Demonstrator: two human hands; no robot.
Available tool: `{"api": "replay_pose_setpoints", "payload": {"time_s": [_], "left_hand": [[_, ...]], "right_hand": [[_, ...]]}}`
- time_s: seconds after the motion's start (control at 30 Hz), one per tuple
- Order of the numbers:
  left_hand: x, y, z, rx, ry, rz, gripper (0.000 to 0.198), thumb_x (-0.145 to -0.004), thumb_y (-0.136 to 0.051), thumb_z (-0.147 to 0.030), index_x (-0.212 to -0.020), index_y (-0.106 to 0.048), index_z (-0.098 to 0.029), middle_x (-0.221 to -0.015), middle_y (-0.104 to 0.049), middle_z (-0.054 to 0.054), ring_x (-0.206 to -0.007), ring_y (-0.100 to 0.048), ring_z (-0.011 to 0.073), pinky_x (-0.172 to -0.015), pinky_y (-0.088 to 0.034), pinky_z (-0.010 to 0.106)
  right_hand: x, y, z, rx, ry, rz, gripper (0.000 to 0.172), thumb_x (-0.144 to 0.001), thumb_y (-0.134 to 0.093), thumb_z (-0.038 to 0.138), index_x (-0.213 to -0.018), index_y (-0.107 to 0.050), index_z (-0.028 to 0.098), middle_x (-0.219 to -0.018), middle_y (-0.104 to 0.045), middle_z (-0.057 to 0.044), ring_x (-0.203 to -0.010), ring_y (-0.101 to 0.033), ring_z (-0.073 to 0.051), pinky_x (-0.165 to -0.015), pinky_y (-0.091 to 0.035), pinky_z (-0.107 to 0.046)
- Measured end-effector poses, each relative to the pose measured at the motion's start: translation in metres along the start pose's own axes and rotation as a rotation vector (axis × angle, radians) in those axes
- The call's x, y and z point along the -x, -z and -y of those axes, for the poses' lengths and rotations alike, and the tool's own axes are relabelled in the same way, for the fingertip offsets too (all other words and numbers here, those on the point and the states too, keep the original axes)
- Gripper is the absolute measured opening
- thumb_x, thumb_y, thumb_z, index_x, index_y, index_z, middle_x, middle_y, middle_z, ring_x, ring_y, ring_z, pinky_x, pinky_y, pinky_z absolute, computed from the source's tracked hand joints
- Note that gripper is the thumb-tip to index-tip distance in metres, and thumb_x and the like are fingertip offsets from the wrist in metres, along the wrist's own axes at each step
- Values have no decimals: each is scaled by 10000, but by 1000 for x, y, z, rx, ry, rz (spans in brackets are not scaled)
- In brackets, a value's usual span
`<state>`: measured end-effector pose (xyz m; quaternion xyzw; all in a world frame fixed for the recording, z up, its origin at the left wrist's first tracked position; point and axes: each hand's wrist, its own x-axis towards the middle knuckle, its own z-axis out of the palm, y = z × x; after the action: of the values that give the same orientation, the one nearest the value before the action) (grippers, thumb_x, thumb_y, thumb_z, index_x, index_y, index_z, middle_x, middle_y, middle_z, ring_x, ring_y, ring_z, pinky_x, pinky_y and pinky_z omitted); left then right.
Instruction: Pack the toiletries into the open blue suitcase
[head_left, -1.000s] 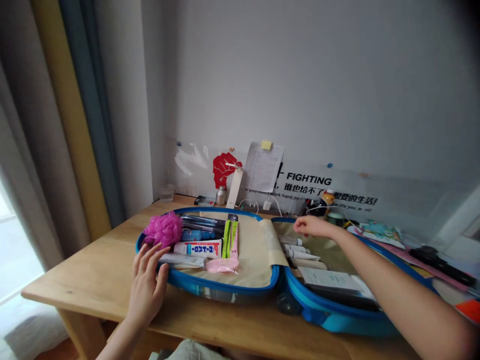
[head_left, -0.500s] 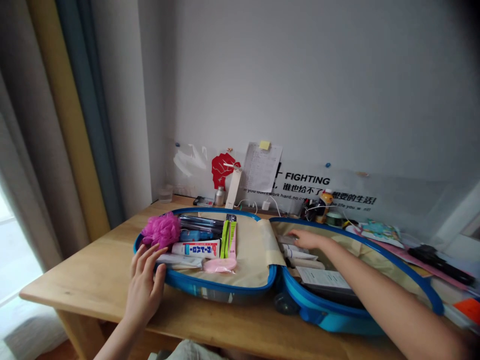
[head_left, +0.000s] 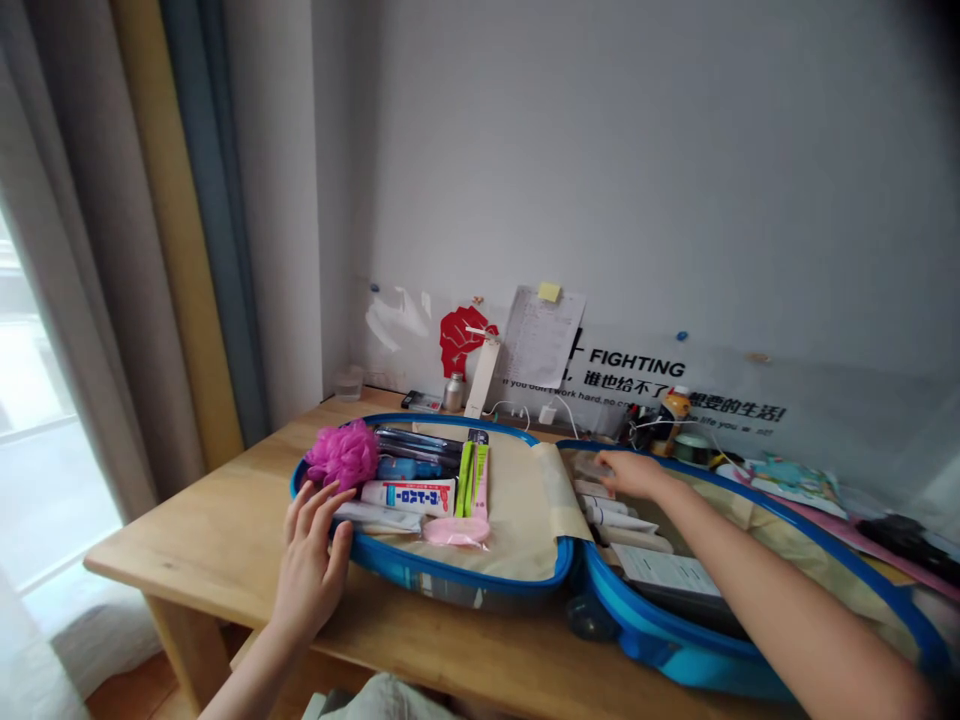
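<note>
A blue suitcase point(head_left: 566, 565) lies opened flat on the wooden table. My left hand point(head_left: 313, 555) rests at its left rim with fingers spread, beside a pink bath puff point(head_left: 343, 452) and a white toothpaste tube point(head_left: 414, 497). Inside the right half, my right hand point(head_left: 631, 474) has its fingers closed near a small translucent item point(head_left: 592, 466); what they pinch is too small to make out. Below that hand lie white tubes point(head_left: 621, 516) and a dark box with a white label point(head_left: 667, 569). The left half also holds green sachets point(head_left: 465, 478) and a pink oval item point(head_left: 456, 531).
Behind the suitcase stand a silver bottle point(head_left: 453, 392), a clear cup point(head_left: 348, 383) and an orange-capped figure bottle point(head_left: 672, 415). White cables point(head_left: 570, 415) run along the wall. Papers and a colourful packet point(head_left: 795, 480) lie at the right. Curtains point(head_left: 202, 230) hang at the left.
The view has turned slightly left, so everything appears farther right. My right hand stays at the far inner corner of the right half; my left hand keeps its place on the rim.
</note>
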<state>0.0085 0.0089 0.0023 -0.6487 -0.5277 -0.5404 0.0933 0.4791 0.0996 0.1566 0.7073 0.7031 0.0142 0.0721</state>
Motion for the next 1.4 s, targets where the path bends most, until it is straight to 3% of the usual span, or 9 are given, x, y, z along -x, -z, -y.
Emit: {"api": "replay_pose_setpoints", "payload": {"time_s": [0.13, 0.27, 0.47, 0.53, 0.63, 0.9, 1.2, 1.3, 1.4], "left_hand": [[0, 0, -1, -14, -14, -11, 336, -1012, -373, -332, -1260, -576, -230, -1336, -564, 104, -1454, -309, 293, -1208, -271, 535], [0, 0, 0, -25, -30, -15, 333, -1016, -370, -326, -1264, -570, -227, -1337, -560, 106, -1451, -309, 293, -1196, -286, 534], [0, 0, 2, -24, -43, -22, 325, -1016, -378, -327, -1260, -568, -228, -1330, -562, 109, -1439, -322, 299, -1190, -289, 539], [0, 0, 2, -17, -44, -23, 324, -1015, -381, -330, -1259, -568, -229, -1331, -563, 108, -1433, -330, 301, -1186, -293, 543], [1, -1, 1, -9, -38, -17, 323, -1013, -383, -330, -1261, -567, -235, -1336, -564, 103, -1427, -339, 300, -1186, -294, 547], [0, -2, 1, 5, -14, -19, 329, -1003, -385, -337, -1248, -581, -234, -1329, -569, 106, -1443, -325, 299, -1201, -281, 551], [0, 0, 1, -1, -21, -20, 328, -1000, -394, -337, -1244, -588, -236, -1324, -575, 107, -1433, -339, 299, -1194, -298, 549], [0, 0, 1, -3, -26, -26, 331, -1001, -389, -332, -1248, -586, -233, -1322, -576, 108, -1430, -342, 298, -1193, -300, 551], [0, 0, 1, 3, -7, -20, 337, -994, -395, -341, -1245, -593, -235, -1320, -579, 105, -1434, -341, 295, -1203, -291, 545]], "right_hand": [[4, 29, 20, -139, 9, -140, 332, -937, -520, 366, -1165, -653, 164, -1096, -716, -115, -943, -683, -221, -787, -519, -337], [7, 41, 90, -305, 227, -136, 363, -897, -547, 409, -1156, -688, 197, -1012, -756, -74, -883, -693, -186, -753, -510, -274], [11, 18, 226, -388, 504, 10, 293, -759, -738, 426, -983, -762, 238, -945, -773, -6, -828, -688, -152, -694, -469, -214], [10, 8, 258, -380, 533, 40, 298, -748, -754, 431, -964, -764, 226, -915, -769, -17, -829, -687, -164, -691, -466, -224], [10, -4, 287, -370, 557, 58, 314, -769, -755, 414, -989, -743, 190, -955, -754, -46, -893, -682, -192, -757, -493, -275], [11, -22, 295, -426, 621, 55, 320, -929, -629, 376, -1166, -630, 161, -1142, -668, -65, -1000, -649, -176, -897, -550, -399], [15, -13, 293, -447, 724, 63, 151, -915, -648, 286, -975, -697, 156, -1093, -711, -46, -1031, -657, -168, -976, -514, -407], [14, 0, 278, -466, 701, 22, 152, -907, -653, 277, -988, -702, 159, -1093, -720, -48, -1026, -662, -165, -963, -516, -395], [7, 21, 238, -482, 604, -49, 195, -941, -579, 281, -1033, -710, 169, -1063, -739, -52, -937, -685, -144, -903, -528, -338]]}}
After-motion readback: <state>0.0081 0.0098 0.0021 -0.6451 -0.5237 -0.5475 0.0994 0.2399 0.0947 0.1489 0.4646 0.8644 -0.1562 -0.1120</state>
